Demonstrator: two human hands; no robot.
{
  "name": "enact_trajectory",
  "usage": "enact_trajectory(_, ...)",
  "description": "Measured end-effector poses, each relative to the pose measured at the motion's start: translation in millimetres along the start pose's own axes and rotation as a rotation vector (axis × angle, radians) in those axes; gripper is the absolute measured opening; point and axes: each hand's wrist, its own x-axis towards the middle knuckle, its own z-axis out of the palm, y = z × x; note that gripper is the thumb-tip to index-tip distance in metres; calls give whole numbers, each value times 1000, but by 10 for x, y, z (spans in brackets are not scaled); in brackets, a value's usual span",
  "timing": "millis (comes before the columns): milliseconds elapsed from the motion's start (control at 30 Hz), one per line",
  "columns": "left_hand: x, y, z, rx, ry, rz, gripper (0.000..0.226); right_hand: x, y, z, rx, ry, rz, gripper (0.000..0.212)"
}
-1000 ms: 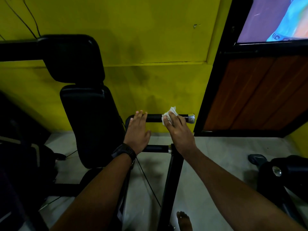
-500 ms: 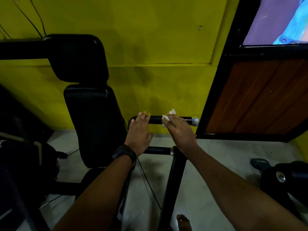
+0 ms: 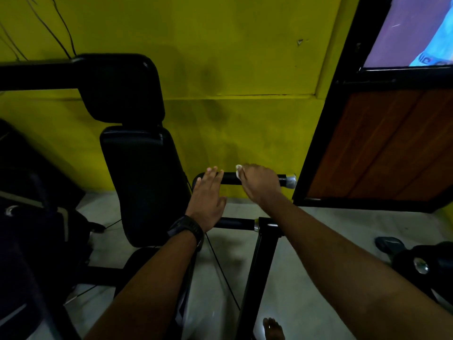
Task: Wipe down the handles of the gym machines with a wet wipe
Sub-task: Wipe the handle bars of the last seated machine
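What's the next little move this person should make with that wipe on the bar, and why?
Probably slide the right hand, with the wet wipe pressed on the upper handle, leftward toward the left hand. A stretch of the handle shows bare between the two hands, and the left hand's straight fingers only rest on it near its bend.

Seat back (image 3: 142,185) left of handle (image 3: 230,179), door (image 3: 384,148) right
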Motion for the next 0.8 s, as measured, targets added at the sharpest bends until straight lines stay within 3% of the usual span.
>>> enact_trajectory(100, -16, -3, 6, 10, 10, 5, 71, 51, -166, -32, -132, -72, 187, 40)
enact_trajectory(267, -8, -5, 17, 7, 15, 5, 70, -17, -153, -55, -109, -139, 80, 36)
enact_trajectory(400, 6, 11, 13, 24, 23, 1, 70, 200, -168, -126, -22, -329, 249, 36)
enact_trajectory(467, -10, 28, 8, 24, 33, -1, 69, 157, -251, -22, -73, -256, 272, 36)
enact_trajectory(600, 5, -17, 0, 22, 16, 9, 69, -38, -200, 167, -112, -78, 81, 49)
enact_trajectory(700, -9, -28, 16, 21, 21, 16, 70, -93, 9, 225, -75, -9, -85, 28)
enact_trajectory(800, -22, -32, 27, 29, 43, 31, 70, -246, 183, 285, -61, 61, -208, 43)
